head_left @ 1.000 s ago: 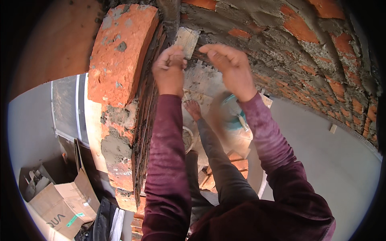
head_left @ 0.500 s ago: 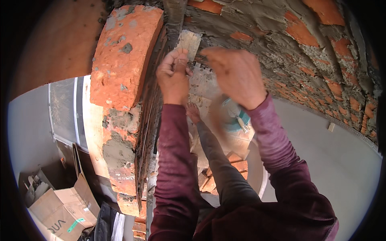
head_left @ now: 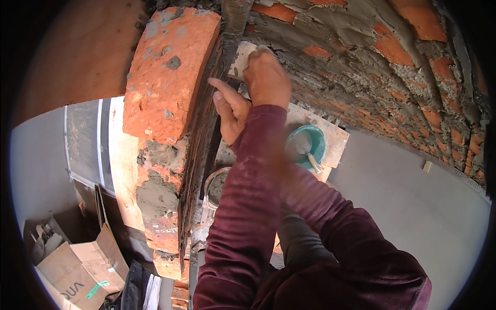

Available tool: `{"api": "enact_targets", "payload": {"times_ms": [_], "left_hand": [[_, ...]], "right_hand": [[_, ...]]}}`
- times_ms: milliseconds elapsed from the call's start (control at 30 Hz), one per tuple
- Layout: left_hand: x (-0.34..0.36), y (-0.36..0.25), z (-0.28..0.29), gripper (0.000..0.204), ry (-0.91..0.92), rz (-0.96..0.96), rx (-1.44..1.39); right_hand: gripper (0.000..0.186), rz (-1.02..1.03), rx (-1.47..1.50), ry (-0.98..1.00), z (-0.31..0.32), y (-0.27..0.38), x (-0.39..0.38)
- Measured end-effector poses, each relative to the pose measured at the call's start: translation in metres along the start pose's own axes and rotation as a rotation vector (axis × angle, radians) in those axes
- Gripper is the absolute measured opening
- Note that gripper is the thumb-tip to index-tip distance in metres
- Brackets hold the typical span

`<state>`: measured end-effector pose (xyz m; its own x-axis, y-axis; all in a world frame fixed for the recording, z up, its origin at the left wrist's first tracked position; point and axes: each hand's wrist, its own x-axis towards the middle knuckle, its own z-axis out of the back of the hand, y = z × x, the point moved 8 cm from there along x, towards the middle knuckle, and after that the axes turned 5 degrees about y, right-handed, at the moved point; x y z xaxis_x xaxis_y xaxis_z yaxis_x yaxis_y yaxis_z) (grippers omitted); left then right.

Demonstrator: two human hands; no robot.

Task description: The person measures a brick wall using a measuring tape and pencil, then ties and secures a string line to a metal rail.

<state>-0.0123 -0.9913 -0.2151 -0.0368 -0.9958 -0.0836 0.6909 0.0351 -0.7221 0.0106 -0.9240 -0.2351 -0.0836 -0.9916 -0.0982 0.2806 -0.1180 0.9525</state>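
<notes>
My forearms cross, the left above the right. My left hand (head_left: pixel 267 78) is closed against the right side of a pale, mortar-spotted block (head_left: pixel 238 63), which sits between the brick column and the plastered wall. Its fingertips are turned away, and what they hold cannot be seen. Coming out from under the left sleeve, my right hand (head_left: pixel 231 113) is beside the column's inner edge. Its index finger and thumb are stretched out and apart, with nothing visible between them; its other fingers are hidden.
An orange brick column (head_left: pixel 165 77) rises at left; a brick wall (head_left: pixel 372 67) with rough grey mortar runs along the right. Below are a teal bucket (head_left: pixel 321 139) holding a trowel (head_left: pixel 311 159) and a partly hidden round pail (head_left: pixel 209 182). Cardboard boxes (head_left: pixel 85 266) lie lower left.
My left hand has moved right, over the block's right side. My right hand has swung left and down beneath the left forearm. The teal bucket shows more fully; the bare foot is now hidden.
</notes>
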Motion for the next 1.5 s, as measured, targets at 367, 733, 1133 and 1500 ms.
{"api": "enact_targets", "payload": {"times_ms": [367, 733, 1133, 1500], "left_hand": [[-0.138, 0.003, 0.111, 0.026, -0.277, -0.086, -0.288], [-0.157, 0.203, -0.021, 0.035, -0.514, 0.538, -2.615], [-0.231, 0.227, -0.012, 0.016, -0.734, 0.594, -2.661], [-0.268, 0.063, 0.105, 0.013, -0.118, 0.256, -1.558]], "right_hand": [[0.024, -0.165, 0.425, -0.065, 0.107, 0.012, -0.006], [0.019, -0.188, 0.333, -0.169, 0.157, -0.012, 0.034], [0.022, -0.203, 0.522, -0.261, 0.168, -0.030, 0.028], [0.040, -0.537, 0.684, 0.169, 0.043, 0.016, -0.029]]}}
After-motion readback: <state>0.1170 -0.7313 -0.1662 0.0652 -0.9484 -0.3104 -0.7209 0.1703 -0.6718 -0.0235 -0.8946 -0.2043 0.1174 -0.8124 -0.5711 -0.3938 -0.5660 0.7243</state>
